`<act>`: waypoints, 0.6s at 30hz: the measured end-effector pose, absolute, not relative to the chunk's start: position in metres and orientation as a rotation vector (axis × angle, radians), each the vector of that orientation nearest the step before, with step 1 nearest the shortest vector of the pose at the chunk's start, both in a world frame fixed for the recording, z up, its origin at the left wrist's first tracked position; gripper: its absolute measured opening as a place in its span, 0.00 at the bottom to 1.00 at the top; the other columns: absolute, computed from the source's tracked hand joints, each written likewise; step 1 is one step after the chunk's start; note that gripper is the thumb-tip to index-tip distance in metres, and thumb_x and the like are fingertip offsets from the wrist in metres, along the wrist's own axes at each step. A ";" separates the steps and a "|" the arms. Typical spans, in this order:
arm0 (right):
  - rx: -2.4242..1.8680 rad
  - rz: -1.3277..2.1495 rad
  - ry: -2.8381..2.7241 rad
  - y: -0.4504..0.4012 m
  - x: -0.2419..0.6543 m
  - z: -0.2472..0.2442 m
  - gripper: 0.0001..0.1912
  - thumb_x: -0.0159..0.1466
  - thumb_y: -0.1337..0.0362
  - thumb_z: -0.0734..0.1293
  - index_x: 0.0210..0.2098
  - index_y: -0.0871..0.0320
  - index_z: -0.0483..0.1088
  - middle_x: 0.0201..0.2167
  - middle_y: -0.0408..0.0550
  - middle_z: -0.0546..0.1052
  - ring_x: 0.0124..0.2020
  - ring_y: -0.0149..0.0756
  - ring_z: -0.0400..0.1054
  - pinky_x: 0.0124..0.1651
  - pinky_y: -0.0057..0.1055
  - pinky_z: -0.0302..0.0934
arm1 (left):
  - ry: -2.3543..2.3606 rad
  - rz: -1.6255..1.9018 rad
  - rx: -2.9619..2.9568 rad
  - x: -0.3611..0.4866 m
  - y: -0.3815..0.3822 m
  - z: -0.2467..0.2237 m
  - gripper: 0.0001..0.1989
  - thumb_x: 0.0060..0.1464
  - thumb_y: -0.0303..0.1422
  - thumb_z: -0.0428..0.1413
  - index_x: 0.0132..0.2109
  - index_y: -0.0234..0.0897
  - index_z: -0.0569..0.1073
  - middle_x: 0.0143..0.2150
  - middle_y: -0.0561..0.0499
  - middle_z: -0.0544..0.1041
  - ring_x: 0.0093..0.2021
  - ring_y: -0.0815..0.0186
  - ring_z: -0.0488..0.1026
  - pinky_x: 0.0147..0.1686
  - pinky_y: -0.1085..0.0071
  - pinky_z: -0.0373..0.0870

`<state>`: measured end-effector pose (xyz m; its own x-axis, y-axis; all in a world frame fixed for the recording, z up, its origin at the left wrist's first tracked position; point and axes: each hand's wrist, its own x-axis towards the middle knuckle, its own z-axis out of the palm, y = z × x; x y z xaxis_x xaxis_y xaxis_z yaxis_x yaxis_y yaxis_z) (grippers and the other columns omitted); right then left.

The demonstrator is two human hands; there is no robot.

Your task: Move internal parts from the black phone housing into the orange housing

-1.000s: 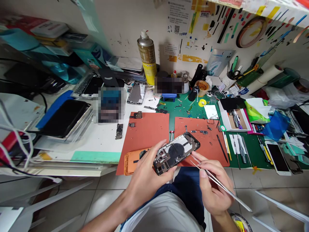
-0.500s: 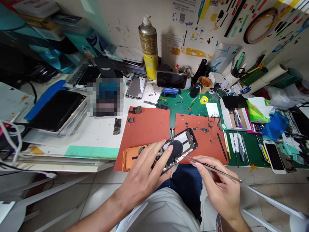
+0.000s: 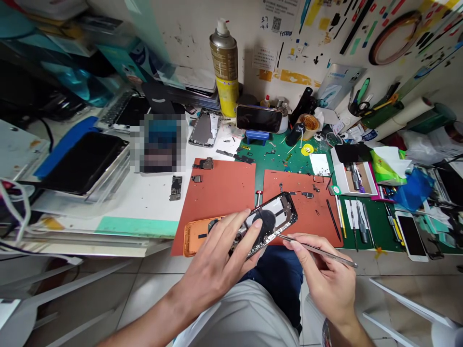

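My left hand [image 3: 220, 255] is wrapped round a black phone frame [image 3: 289, 209], its fingers lying across the inner side. The frame is tilted over the front edge of the red-brown mat [image 3: 227, 188]. Metal tweezers [image 3: 321, 251] are pinched in my right hand [image 3: 327, 274], and their tips meet the lower long edge of the frame. Under and beside my left fingers lies an orange phone shell [image 3: 193, 238], partly hidden. Small parts [image 3: 307, 194] rest on the right-hand mat beyond the frame.
A spray can [image 3: 224, 72] stands at the back beside a phone on a blue stand [image 3: 257, 137]. To the right are a white box [image 3: 365, 188], pens, screwdrivers and a white phone [image 3: 412, 236]. At the left, a black screen [image 3: 85, 161] lies on stacked trays.
The tweezers have moved slightly left, and their tips have come onto the frame's lower edge. My left hand keeps its hold. The camera view has shifted slightly.
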<state>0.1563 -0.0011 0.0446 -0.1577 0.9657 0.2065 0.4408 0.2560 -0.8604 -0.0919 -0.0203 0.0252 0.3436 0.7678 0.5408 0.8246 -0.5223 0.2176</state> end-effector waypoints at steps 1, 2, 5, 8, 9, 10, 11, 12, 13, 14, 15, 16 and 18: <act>-1.297 0.836 -1.736 -0.001 0.156 0.044 0.09 0.73 0.69 0.73 0.49 0.49 0.82 0.43 0.43 0.88 0.41 0.37 0.86 0.48 0.31 0.83 | -1.482 -0.922 -2.496 -0.092 -0.020 0.025 0.41 0.62 0.29 0.71 0.76 0.24 0.64 0.65 0.24 0.77 0.63 0.36 0.78 0.57 0.43 0.82; -1.294 0.833 -1.737 -0.001 0.156 0.044 0.09 0.73 0.69 0.73 0.49 0.49 0.82 0.43 0.43 0.88 0.41 0.37 0.86 0.48 0.30 0.83 | -1.482 -0.923 -2.494 -0.092 -0.020 0.025 0.42 0.62 0.28 0.71 0.76 0.25 0.63 0.65 0.24 0.77 0.63 0.36 0.79 0.57 0.43 0.82; -1.289 0.838 -1.722 -0.001 0.153 0.045 0.09 0.73 0.69 0.73 0.49 0.49 0.82 0.42 0.42 0.88 0.40 0.36 0.87 0.47 0.29 0.83 | -1.485 -0.918 -2.502 -0.093 -0.021 0.026 0.43 0.62 0.28 0.71 0.77 0.25 0.61 0.65 0.24 0.77 0.63 0.36 0.78 0.57 0.42 0.81; -1.293 0.841 -1.700 0.001 0.151 0.047 0.09 0.73 0.69 0.73 0.48 0.49 0.82 0.41 0.41 0.88 0.40 0.35 0.87 0.46 0.28 0.82 | -1.486 -0.912 -2.513 -0.094 -0.021 0.027 0.42 0.63 0.27 0.70 0.77 0.25 0.62 0.65 0.23 0.76 0.64 0.36 0.78 0.57 0.42 0.82; -1.293 0.837 -1.694 0.002 0.150 0.048 0.09 0.73 0.69 0.73 0.48 0.49 0.82 0.41 0.41 0.88 0.39 0.35 0.86 0.46 0.27 0.82 | -1.482 -0.912 -2.516 -0.094 -0.021 0.027 0.41 0.63 0.27 0.70 0.76 0.25 0.62 0.65 0.24 0.76 0.64 0.36 0.78 0.57 0.42 0.82; -1.291 0.832 -1.688 0.003 0.149 0.049 0.08 0.73 0.69 0.73 0.47 0.49 0.83 0.40 0.41 0.88 0.39 0.35 0.86 0.45 0.26 0.82 | -1.477 -0.914 -2.515 -0.094 -0.020 0.027 0.40 0.63 0.28 0.70 0.75 0.24 0.63 0.65 0.24 0.77 0.63 0.36 0.78 0.57 0.42 0.82; -1.286 0.830 -1.682 0.005 0.148 0.050 0.08 0.72 0.69 0.73 0.47 0.49 0.83 0.40 0.41 0.88 0.39 0.35 0.86 0.45 0.26 0.82 | -1.474 -0.913 -2.512 -0.093 -0.020 0.027 0.38 0.64 0.28 0.69 0.75 0.24 0.64 0.64 0.24 0.77 0.62 0.36 0.78 0.56 0.42 0.82; -1.281 0.832 -1.676 0.006 0.147 0.052 0.08 0.72 0.68 0.74 0.47 0.49 0.83 0.39 0.41 0.88 0.38 0.35 0.87 0.44 0.26 0.82 | -1.475 -0.908 -2.507 -0.092 -0.019 0.027 0.36 0.64 0.28 0.69 0.73 0.24 0.66 0.63 0.24 0.78 0.61 0.37 0.79 0.55 0.43 0.83; -1.276 0.836 -1.667 0.007 0.146 0.053 0.07 0.72 0.68 0.74 0.46 0.50 0.83 0.39 0.42 0.88 0.38 0.36 0.87 0.44 0.26 0.82 | -1.484 -0.901 -2.498 -0.091 -0.019 0.028 0.34 0.65 0.29 0.68 0.72 0.24 0.67 0.63 0.24 0.78 0.60 0.37 0.79 0.54 0.43 0.83; -1.273 0.836 -1.650 0.007 0.145 0.054 0.06 0.72 0.67 0.74 0.45 0.50 0.84 0.38 0.42 0.88 0.37 0.37 0.87 0.43 0.26 0.82 | -1.498 -0.894 -2.487 -0.091 -0.019 0.028 0.32 0.66 0.29 0.67 0.71 0.24 0.68 0.62 0.24 0.78 0.60 0.37 0.80 0.54 0.43 0.83; -1.277 0.828 -1.625 0.007 0.143 0.054 0.05 0.72 0.66 0.74 0.44 0.51 0.84 0.38 0.44 0.88 0.36 0.38 0.87 0.43 0.28 0.83 | -1.520 -0.890 -2.474 -0.091 -0.020 0.028 0.30 0.66 0.29 0.66 0.70 0.24 0.69 0.62 0.24 0.79 0.59 0.38 0.80 0.54 0.44 0.83; -1.292 0.812 -1.587 0.006 0.141 0.054 0.03 0.71 0.65 0.75 0.42 0.53 0.85 0.37 0.45 0.88 0.35 0.40 0.87 0.42 0.30 0.83 | -1.551 -0.895 -2.461 -0.094 -0.022 0.028 0.29 0.67 0.29 0.66 0.70 0.24 0.69 0.62 0.25 0.79 0.60 0.38 0.80 0.55 0.45 0.83; -1.354 0.756 -1.464 0.004 0.135 0.053 0.05 0.69 0.61 0.78 0.41 0.56 0.85 0.36 0.49 0.88 0.33 0.45 0.86 0.40 0.34 0.84 | -1.643 -0.934 -2.409 -0.106 -0.030 0.027 0.30 0.66 0.29 0.66 0.70 0.25 0.69 0.62 0.26 0.79 0.61 0.40 0.79 0.58 0.46 0.82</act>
